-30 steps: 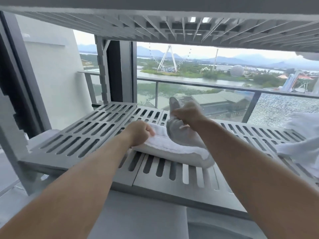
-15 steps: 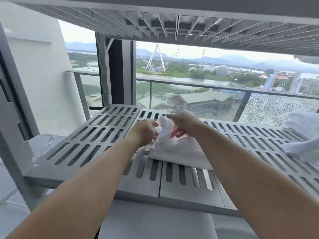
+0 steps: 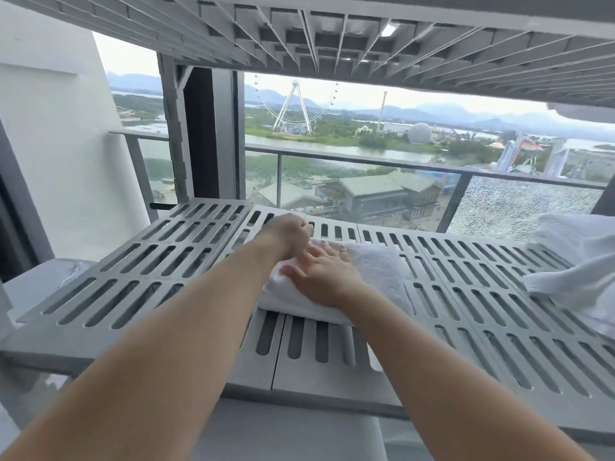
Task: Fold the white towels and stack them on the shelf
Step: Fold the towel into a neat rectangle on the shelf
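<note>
A folded white towel lies on the grey slotted shelf, near its middle. My right hand rests flat on the towel's left half with its fingers spread. My left hand is curled at the towel's far left corner and seems to pinch the cloth there, though its fingertips are hidden. My forearms cross just in front of the towel.
Loose white towels are heaped at the shelf's right end. Another grey shelf hangs close overhead. A shelf post stands at the back left. Behind the shelf is a glass balcony railing.
The raised towel flap has been laid down and the towel now lies flat. My right hand let go and flattened onto it. My left hand moved to the far corner.
</note>
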A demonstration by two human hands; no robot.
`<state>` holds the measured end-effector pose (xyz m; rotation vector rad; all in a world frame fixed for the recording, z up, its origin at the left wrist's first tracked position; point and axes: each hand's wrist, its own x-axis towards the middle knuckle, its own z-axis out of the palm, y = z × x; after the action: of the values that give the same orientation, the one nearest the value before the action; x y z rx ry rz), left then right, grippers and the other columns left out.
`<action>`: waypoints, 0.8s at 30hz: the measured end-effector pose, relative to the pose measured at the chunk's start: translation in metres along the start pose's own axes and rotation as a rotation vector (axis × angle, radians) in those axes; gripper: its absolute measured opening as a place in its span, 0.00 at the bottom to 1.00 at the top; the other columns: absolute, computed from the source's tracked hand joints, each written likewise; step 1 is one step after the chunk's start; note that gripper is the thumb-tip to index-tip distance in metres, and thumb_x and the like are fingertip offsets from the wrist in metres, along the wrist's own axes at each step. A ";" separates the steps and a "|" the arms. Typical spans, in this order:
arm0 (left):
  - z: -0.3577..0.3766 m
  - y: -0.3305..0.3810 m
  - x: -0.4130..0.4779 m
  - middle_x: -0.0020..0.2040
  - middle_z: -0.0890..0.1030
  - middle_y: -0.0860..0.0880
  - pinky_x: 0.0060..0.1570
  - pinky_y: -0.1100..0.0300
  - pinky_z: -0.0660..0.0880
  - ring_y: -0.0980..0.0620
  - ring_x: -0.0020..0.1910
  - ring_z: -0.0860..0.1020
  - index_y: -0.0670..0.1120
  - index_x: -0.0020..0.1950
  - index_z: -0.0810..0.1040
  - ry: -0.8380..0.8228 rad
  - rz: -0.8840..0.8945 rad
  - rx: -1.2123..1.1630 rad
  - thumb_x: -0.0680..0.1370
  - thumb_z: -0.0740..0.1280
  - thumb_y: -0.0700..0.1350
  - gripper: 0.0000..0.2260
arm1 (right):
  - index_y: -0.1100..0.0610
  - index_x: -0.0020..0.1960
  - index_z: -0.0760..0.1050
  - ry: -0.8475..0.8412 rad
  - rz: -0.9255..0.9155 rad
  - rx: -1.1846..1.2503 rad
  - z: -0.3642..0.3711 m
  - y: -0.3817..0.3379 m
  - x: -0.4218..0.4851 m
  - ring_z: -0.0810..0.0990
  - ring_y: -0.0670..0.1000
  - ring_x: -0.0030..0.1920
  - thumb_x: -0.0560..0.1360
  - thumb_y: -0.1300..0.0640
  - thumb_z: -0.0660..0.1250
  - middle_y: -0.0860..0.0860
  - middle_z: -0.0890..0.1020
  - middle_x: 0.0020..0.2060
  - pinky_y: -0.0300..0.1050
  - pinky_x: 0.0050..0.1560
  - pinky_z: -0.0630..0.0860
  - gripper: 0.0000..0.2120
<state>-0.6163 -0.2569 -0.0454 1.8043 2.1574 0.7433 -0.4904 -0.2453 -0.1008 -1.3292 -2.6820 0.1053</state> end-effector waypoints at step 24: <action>0.022 0.013 -0.034 0.62 0.76 0.43 0.46 0.51 0.70 0.42 0.57 0.76 0.46 0.63 0.76 -0.030 0.010 0.715 0.81 0.53 0.64 0.25 | 0.51 0.53 0.86 0.424 -0.096 0.201 -0.019 0.090 -0.073 0.81 0.38 0.59 0.74 0.66 0.64 0.45 0.86 0.53 0.38 0.66 0.73 0.17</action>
<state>-0.5876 -0.2832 -0.0619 2.0948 2.5946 -0.0956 -0.3732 -0.2494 -0.1008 -1.0265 -2.3038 0.0702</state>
